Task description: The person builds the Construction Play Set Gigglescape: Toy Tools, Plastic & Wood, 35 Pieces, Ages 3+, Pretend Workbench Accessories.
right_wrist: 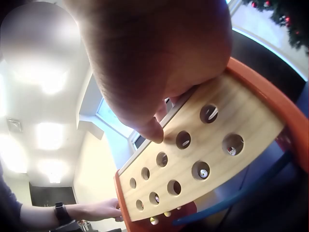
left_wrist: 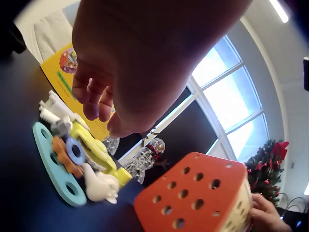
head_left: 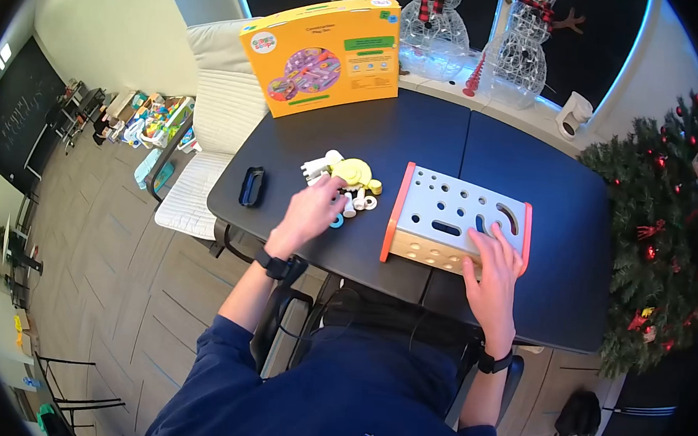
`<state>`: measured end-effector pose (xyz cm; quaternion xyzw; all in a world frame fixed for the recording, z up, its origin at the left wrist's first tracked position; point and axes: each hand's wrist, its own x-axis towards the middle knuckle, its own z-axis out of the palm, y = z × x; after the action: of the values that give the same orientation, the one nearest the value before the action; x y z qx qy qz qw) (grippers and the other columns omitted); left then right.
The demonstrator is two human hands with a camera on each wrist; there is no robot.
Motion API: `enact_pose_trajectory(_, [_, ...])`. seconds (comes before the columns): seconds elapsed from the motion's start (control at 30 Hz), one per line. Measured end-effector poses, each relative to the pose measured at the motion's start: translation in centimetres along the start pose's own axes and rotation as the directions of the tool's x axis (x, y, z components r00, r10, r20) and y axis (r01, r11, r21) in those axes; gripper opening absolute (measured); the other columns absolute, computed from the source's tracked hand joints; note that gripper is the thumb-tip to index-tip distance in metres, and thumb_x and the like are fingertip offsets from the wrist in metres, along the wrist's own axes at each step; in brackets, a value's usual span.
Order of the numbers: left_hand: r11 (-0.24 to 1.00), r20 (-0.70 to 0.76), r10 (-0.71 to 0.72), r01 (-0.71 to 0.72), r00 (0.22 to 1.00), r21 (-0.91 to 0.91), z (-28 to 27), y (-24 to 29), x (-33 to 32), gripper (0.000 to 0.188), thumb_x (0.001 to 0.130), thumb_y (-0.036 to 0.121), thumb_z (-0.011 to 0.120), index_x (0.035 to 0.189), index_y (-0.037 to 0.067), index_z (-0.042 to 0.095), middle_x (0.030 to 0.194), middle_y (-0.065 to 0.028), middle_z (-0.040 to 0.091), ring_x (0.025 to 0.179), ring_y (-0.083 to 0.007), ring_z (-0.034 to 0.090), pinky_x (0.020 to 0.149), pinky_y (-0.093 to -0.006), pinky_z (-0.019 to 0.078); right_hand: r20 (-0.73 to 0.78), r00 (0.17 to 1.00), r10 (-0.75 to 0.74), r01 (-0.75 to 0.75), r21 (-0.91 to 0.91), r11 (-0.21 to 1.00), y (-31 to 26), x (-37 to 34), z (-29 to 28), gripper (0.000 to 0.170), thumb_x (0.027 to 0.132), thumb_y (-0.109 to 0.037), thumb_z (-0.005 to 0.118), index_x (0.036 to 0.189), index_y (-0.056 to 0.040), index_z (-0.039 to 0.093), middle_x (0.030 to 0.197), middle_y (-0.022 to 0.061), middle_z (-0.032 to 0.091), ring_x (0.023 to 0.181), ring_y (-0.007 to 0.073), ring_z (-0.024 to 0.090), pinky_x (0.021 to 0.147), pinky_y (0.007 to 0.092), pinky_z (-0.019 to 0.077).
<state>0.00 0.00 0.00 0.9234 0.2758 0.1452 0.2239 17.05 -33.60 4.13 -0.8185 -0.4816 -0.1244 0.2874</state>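
My left hand (head_left: 310,212) hovers over a pile of plastic toy parts, its fingers loosely bent with nothing visible between them. In the left wrist view the pile holds a teal strip with holes (left_wrist: 53,164), an orange gear (left_wrist: 66,157), a purple ring (left_wrist: 75,150), a yellow piece (left_wrist: 96,150) and white parts (left_wrist: 100,185). My right hand (head_left: 495,272) rests on the wooden toy box (head_left: 457,195), fingers over its grey top and thumb at the front edge. The box has red-orange end panels, and round holes line its pale wooden front (right_wrist: 193,159).
A yellow product box (head_left: 320,60) stands at the back left of the dark table (head_left: 565,227). A small black case (head_left: 252,187) lies near the left edge. A cushioned chair (head_left: 217,126) is beyond that edge; a decorated tree (head_left: 652,225) is at the right.
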Motion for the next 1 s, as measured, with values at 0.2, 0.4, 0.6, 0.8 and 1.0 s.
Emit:
enact_pose_trajectory(0.2, [0.942, -0.202, 0.247, -0.185, 0.948, 0.28, 5.1, 0.4, 0.4, 0.032, 0.095, 0.03, 0.078, 0.118, 0.009, 0.07, 0.11, -0.0097, 0.069, 0.109, -0.0333, 0.065, 0.094, -0.0475, 0.0517, 0.002, 1.0, 0.0, 0.0, -0.017, 1.0, -0.4, 0.0, 0.0, 0.045, 0.099, -0.013, 0.073, 0.143, -0.0086, 0.066, 0.133, 0.0108, 0.069, 0.15, 0.031, 0.048, 0.118, 0.0481, 0.0307])
enact_pose_trajectory(0.4, [0.945, -0.247, 0.217, -0.14, 0.944, 0.295, 7.6, 0.7, 0.7, 0.031, 0.09, 0.029, 0.082, 0.111, 0.008, 0.071, 0.106, -0.0099, 0.071, 0.108, -0.0302, 0.062, 0.093, -0.0442, 0.0456, 0.014, 1.0, 0.023, -0.023, -0.013, 1.0, 0.0, 0.3, -0.1, 0.044, 0.099, -0.014, 0.073, 0.142, -0.0092, 0.067, 0.134, 0.011, 0.069, 0.15, 0.0303, 0.048, 0.119, 0.0475, 0.03])
enact_pose_trajectory(0.6, [0.993, -0.348, 0.117, -0.103, 0.93, 0.056, 6.3, 2.2, -0.3, 0.026, 0.093, 0.023, 0.079, 0.111, 0.005, 0.072, 0.106, -0.0128, 0.073, 0.105, -0.0325, 0.064, 0.092, -0.0457, 0.0471, 0.013, 1.0, 0.021, -0.021, -0.027, 0.999, 0.7, 0.4, 0.1, 0.046, 0.097, -0.013, 0.075, 0.142, -0.0101, 0.068, 0.137, 0.0112, 0.068, 0.15, 0.0295, 0.048, 0.12, 0.0469, 0.0292])
enact_pose_trajectory(0.8, [0.461, -0.098, -0.259, 0.034, 0.961, -0.887, 5.6, 3.6, 1.7, 0.03, 0.109, 0.031, 0.066, 0.12, 0.004, 0.071, 0.102, -0.0057, 0.072, 0.091, -0.0176, 0.066, 0.088, -0.0332, 0.0504, 0.032, 0.998, 0.06, -0.059, -0.029, 0.998, 0.4, 0.5, 0.3, 0.048, 0.094, -0.01, 0.075, 0.141, -0.01, 0.067, 0.139, 0.0122, 0.067, 0.15, 0.0296, 0.048, 0.121, 0.0478, 0.0283])
enact_pose_trajectory(1.0, [0.141, 0.06, -0.253, 0.098, 0.966, -0.985, 8.1, 4.4, 3.4, 0.03, 0.115, 0.04, 0.057, 0.121, 0.01, 0.058, 0.093, -0.0017, 0.069, 0.079, -0.007, 0.059, 0.076, -0.0249, 0.0464, 0.021, 0.997, 0.074, -0.073, -0.071, 0.995, 0.3, 0.7, 0.4, 0.049, 0.093, -0.01, 0.075, 0.141, -0.0097, 0.067, 0.14, 0.014, 0.067, 0.15, 0.0309, 0.048, 0.121, 0.048, 0.0281])
